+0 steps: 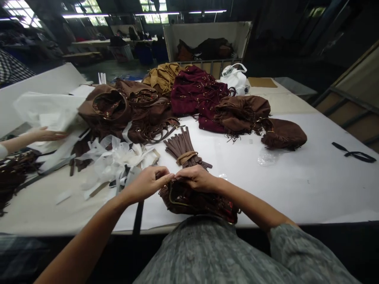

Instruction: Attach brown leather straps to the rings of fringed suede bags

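A dark brown bag (195,201) with an open zipper lies at the table's front edge, close to my body. Both hands meet at its far rim. My left hand (151,180) is closed, thumb and forefinger pinching at the bag's edge. Beside it, my right hand (197,177) is also closed on the rim, its fingers partly hidden. Just beyond my hands rests a bundle of brown straps (182,146), tied round with a tan band (187,157).
Brown bags (103,108), maroon bags (192,90) and a tan bag (164,77) are heaped at the back. White scraps (118,157) lie left. Another person's hand (49,135) touches plastic sheeting at far left. A black strap (355,154) lies right.
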